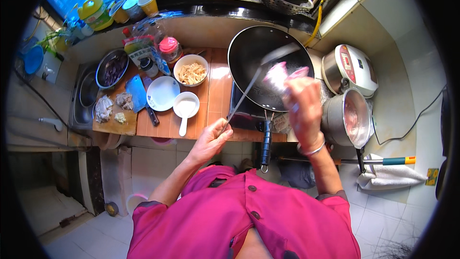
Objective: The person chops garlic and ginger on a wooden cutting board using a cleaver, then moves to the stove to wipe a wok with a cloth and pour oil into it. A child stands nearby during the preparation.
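Note:
My left hand (pixel 212 138) is closed on the handle of a metal spatula (pixel 251 82), whose blade reaches over a black wok (pixel 251 54) on the stove. Over the wok's right side is my right hand (pixel 304 104), blurred, at pale pink pieces (pixel 278 75) that look like raw meat. Whether its fingers hold them cannot be told. The wok's black handle (pixel 266 144) points towards me. Right of my right hand stands a metal pot (pixel 336 122) with pink content.
A rice cooker (pixel 366 72) stands behind the pot. Left of the wok are a bowl of pale strips (pixel 191 72), a white plate (pixel 163 93), a small bowl with a white spoon (pixel 183 124), a knife (pixel 152 115) and a cutting board (pixel 118 124) with chopped food.

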Demonstrator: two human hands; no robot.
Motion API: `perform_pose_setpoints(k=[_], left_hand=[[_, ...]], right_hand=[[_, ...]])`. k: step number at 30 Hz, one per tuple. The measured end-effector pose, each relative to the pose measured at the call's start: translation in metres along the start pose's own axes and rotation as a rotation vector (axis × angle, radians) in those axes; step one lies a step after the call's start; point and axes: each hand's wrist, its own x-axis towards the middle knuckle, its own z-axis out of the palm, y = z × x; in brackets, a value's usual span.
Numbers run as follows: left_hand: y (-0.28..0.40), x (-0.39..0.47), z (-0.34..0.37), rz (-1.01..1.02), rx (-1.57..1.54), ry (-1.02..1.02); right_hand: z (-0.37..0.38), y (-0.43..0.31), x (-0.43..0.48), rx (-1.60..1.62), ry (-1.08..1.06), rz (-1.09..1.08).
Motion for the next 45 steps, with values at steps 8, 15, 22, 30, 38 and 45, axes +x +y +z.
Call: perform_pose_setpoints(k=[8, 15, 22, 30, 38, 45], left_hand=[[0.01, -0.005, 0.003, -0.323, -0.392, -0.447], [0.034, -0.025, 0.012, -0.415, -0.406, -0.533], [0.037, -0.035, 0.002, -0.375, -0.354, -0.462], [0.022, -0.031, 0.004, -0.388, -0.263, -0.314], [0.037, -0.029, 0.008, -0.388, -0.228, -0.417], [0.03, -0.016, 0.017, -0.362, -0.276, -0.396]], right_hand=[[0.046, -0.04, -0.046, 0.36, -0.271, -0.322], [0.048, 0.033, -0.026, -0.006, -0.106, -0.116], [0.034, 0.081, -0.027, -0.274, 0.003, 0.054], [0.016, 0.06, -0.03, 0.041, 0.06, 0.196], [0.027, 0.072, -0.068, -0.272, -0.111, 0.032], [-0.07, 0.085, -0.136, 0.03, -0.031, 0.766]])
